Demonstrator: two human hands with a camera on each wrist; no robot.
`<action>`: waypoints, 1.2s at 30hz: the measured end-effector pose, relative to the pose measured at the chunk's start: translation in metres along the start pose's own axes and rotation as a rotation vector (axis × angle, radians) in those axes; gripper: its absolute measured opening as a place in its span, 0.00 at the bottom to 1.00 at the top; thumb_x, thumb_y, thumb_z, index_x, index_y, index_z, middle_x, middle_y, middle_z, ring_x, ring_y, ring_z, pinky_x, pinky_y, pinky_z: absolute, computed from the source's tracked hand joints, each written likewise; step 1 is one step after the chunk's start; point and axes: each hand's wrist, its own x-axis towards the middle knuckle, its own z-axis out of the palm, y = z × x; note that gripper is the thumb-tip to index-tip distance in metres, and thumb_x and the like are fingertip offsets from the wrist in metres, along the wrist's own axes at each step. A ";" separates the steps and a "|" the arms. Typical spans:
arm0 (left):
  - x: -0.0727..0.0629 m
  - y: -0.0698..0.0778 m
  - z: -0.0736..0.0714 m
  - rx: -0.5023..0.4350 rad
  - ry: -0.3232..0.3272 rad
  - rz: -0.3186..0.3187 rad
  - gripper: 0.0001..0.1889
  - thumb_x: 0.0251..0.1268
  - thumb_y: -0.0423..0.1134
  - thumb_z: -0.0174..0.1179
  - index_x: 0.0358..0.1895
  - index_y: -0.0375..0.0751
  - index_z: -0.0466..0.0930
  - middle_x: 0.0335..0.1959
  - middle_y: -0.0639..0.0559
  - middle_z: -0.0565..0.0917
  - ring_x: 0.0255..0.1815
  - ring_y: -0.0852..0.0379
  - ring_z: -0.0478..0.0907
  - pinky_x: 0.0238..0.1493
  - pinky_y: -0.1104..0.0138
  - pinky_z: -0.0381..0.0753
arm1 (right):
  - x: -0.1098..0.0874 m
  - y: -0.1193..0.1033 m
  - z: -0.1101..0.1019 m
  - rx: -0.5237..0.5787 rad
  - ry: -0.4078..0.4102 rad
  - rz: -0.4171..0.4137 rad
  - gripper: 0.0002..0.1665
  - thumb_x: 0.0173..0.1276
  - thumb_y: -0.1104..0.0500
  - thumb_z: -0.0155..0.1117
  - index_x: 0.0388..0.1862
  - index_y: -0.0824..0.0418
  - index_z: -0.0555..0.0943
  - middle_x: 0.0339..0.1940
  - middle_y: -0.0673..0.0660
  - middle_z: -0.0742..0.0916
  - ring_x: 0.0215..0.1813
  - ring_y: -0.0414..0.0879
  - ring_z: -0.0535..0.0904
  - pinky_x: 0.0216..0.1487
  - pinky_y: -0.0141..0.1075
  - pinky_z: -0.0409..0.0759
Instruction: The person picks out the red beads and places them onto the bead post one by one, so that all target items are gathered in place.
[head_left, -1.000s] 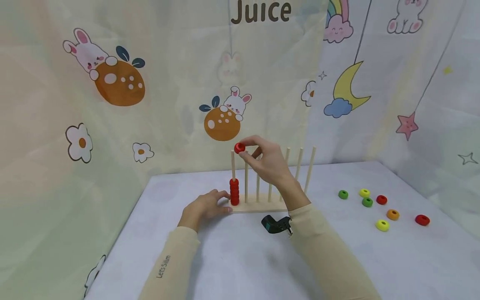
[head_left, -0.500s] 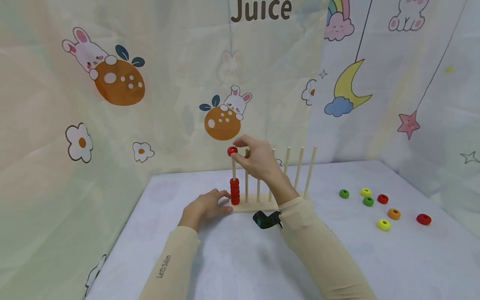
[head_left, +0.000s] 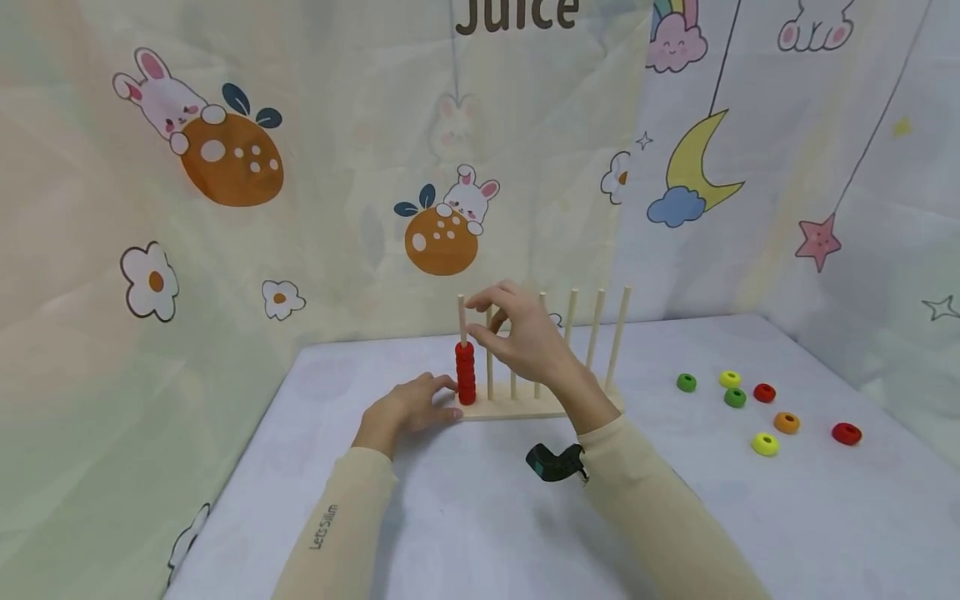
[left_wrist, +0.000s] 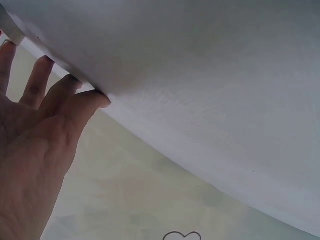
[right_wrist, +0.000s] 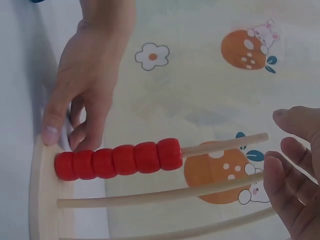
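A wooden bead stand (head_left: 517,406) with a row of upright pegs stands on the table. Its leftmost peg (head_left: 462,319) carries a stack of several red beads (head_left: 465,373), the wood showing bare above them. At the stand's left end my left hand (head_left: 405,412) holds the base between thumb and fingers; in the right wrist view the thumb (right_wrist: 50,134) presses on the base's edge. My right hand (head_left: 521,333) is beside the top of the leftmost peg, thumb and forefinger apart and nothing between them. It hides parts of the middle pegs.
Loose beads lie on the table at the right: two green (head_left: 686,382), two yellow (head_left: 765,444), one orange (head_left: 787,422) and two red (head_left: 847,433). A black device (head_left: 555,462) sits at my right wrist. Behind the table hangs a printed cloth (head_left: 337,208).
My right hand brought a red bead left onto the leftmost peg and let it go; it slid down onto the stack. The hand then drew back slightly right. My left hand stayed on the base.
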 end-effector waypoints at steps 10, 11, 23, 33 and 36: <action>0.003 0.000 0.003 0.015 0.014 0.001 0.32 0.62 0.61 0.69 0.69 0.67 0.73 0.63 0.48 0.76 0.66 0.40 0.74 0.62 0.33 0.73 | -0.024 0.014 -0.009 0.049 -0.083 -0.051 0.13 0.69 0.64 0.71 0.51 0.58 0.84 0.47 0.56 0.86 0.39 0.44 0.83 0.37 0.34 0.85; 0.003 0.000 0.003 0.011 0.014 0.004 0.32 0.62 0.61 0.69 0.69 0.67 0.73 0.63 0.48 0.76 0.66 0.40 0.74 0.62 0.33 0.73 | -0.026 0.016 -0.010 0.052 -0.090 -0.049 0.13 0.68 0.64 0.72 0.51 0.58 0.84 0.47 0.56 0.86 0.39 0.44 0.83 0.35 0.34 0.84; 0.000 0.003 -0.002 0.015 0.014 0.024 0.31 0.63 0.58 0.70 0.69 0.64 0.72 0.64 0.48 0.76 0.66 0.41 0.74 0.63 0.37 0.74 | -0.045 0.038 -0.030 0.024 -0.122 -0.059 0.08 0.68 0.63 0.72 0.45 0.58 0.85 0.42 0.49 0.86 0.39 0.46 0.83 0.33 0.34 0.84; 0.004 -0.001 0.001 0.018 0.021 0.035 0.32 0.62 0.59 0.70 0.69 0.65 0.71 0.66 0.48 0.75 0.67 0.42 0.74 0.63 0.38 0.74 | -0.063 0.054 -0.053 -0.001 -0.130 0.023 0.06 0.69 0.62 0.72 0.43 0.55 0.86 0.42 0.48 0.87 0.38 0.43 0.83 0.35 0.38 0.84; 0.003 -0.001 0.000 0.019 0.023 0.055 0.31 0.63 0.59 0.69 0.69 0.64 0.71 0.66 0.47 0.75 0.66 0.42 0.74 0.63 0.39 0.75 | -0.072 0.060 -0.060 -0.036 -0.121 0.055 0.06 0.69 0.62 0.72 0.42 0.54 0.86 0.42 0.48 0.87 0.39 0.42 0.83 0.37 0.38 0.84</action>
